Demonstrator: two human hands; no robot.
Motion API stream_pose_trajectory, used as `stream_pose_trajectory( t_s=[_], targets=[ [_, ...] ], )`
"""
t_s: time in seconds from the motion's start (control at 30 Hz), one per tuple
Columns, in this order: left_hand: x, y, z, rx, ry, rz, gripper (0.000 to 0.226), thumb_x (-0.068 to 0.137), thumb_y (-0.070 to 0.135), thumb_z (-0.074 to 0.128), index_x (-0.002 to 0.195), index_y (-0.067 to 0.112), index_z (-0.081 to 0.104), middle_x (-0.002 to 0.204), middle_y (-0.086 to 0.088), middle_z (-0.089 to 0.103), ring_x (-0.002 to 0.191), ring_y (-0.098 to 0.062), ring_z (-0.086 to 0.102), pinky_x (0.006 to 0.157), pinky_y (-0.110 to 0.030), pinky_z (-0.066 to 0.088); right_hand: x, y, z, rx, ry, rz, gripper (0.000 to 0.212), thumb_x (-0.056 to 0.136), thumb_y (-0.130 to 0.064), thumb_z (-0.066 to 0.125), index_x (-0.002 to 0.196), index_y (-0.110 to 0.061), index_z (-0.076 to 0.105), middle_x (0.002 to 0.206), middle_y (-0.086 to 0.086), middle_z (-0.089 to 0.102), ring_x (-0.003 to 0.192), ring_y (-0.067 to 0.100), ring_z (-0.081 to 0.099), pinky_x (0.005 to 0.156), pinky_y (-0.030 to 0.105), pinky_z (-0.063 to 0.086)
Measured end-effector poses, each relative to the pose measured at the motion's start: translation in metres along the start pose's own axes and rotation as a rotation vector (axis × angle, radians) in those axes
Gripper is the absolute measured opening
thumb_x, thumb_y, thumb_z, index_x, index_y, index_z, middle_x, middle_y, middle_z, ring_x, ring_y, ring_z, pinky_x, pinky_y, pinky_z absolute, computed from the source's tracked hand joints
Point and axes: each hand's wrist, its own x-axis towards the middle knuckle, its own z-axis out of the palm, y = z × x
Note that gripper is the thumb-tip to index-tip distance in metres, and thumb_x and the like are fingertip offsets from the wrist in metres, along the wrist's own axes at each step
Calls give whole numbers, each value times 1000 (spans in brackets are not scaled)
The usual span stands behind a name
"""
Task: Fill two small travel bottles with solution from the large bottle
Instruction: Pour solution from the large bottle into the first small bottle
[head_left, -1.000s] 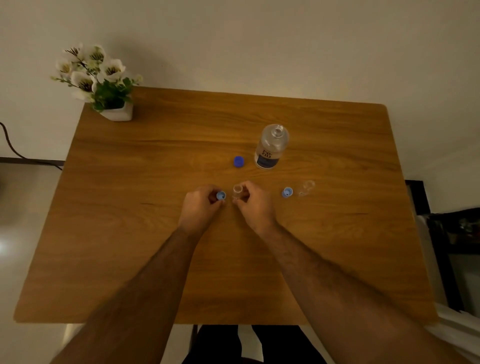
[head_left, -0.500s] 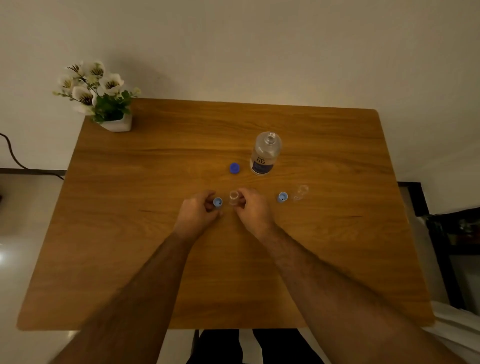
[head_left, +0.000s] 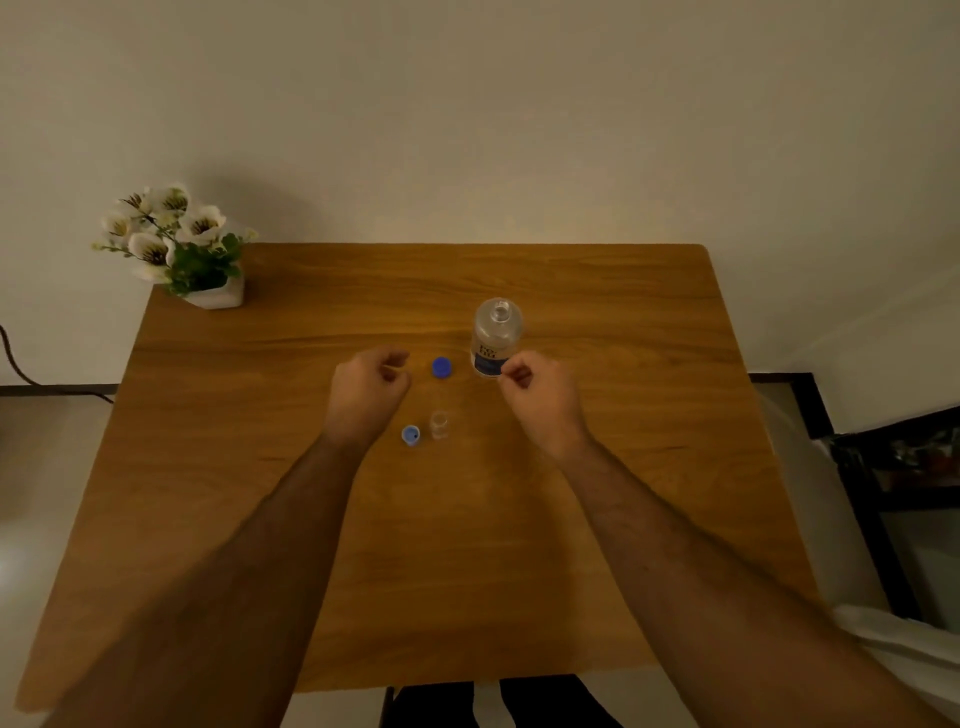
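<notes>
Both hands, left hand (head_left: 368, 391) and right hand (head_left: 540, 396), hover loosely curled, holding nothing; large bottle (head_left: 496, 338) just beyond the right fingers (head_left: 511, 371), label unreadable.

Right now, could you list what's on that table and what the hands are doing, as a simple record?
large bottle: upright, uncapped, far centre
dark blue cap: on table, left of large bottle
small bottle: upright, uncapped, near centre
light blue cap: beside small bottle, on its left
left hand: fingers loosely curled, holding nothing
right hand: fingers loosely curled, holding nothing
flower pot: far left corner
</notes>
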Motion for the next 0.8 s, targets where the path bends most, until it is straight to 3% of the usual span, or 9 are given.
stream_pose_trajectory(
  t_s=[0.2,0.3,0.4,0.5,0.7,0.8],
  targets=[
    [29,43,11,-24,-169,47,51,84,18,72,131,14,55,124,-2,63,101,-8,60,74,-20,50,28,3,-42,33,100,23,16,87,-11,67,86,-26,59,80,-14,57,72,-2,54,58,9,38],
    [40,58,21,-33,-248,56,64,78,17,78,136,15,51,130,-2,60,110,-13,59,82,-28,53,44,6,-47,35,6,53,20,85,-10,70,100,-21,62,97,-6,63,88,8,60,66,12,44],
    [48,63,32,-38,-311,59,72,73,16,81,138,18,50,132,0,59,113,-15,58,87,-34,54,60,11,-42,35,-165,93,54,80,-9,76,129,-18,53,125,1,59,111,17,57,88,30,52],
    [52,63,39,-81,-333,25,76,72,12,82,138,20,47,135,1,56,117,-16,56,87,-41,57,73,13,-34,49,-296,79,77,72,-10,82,139,-21,44,137,1,52,122,18,51,96,35,48],
    [58,61,44,-143,-332,31,71,68,16,84,131,23,53,128,4,60,114,-12,57,89,-42,55,88,20,-18,145,-401,-6,83,62,-19,90,133,-25,48,120,-9,57,109,8,51,79,20,42],
    [59,60,45,-200,-346,34,71,66,16,86,130,20,55,126,3,62,113,-13,59,90,-40,54,91,21,-15,207,-404,-11,85,58,-22,91,132,-27,48,117,-12,59,109,9,55,80,22,47]
  ],
)
